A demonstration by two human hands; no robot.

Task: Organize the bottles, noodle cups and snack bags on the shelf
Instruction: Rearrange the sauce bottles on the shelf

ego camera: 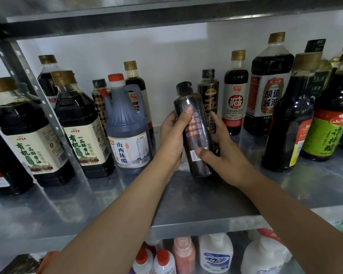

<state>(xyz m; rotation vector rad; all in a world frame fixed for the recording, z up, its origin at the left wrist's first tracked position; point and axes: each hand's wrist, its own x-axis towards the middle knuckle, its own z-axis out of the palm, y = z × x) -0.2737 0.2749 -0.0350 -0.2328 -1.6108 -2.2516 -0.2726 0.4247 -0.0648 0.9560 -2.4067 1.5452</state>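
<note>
Left forearm [127, 204] and right forearm [285, 204], both bare, reach up from bottom of frame and converge mid-view. Left hand [171, 136] wraps slim dark bottle [196, 133] from its left side, thumb across the front near the top, fingers hidden behind. Right hand [225, 157] grips same bottle from the right, thumb pressed on lower front, fingers curled round the far side

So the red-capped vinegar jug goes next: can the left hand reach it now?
Probably, once freed: the left hand grips the slim dark bottle, but the vinegar jug stands beside it, nothing between.
</note>
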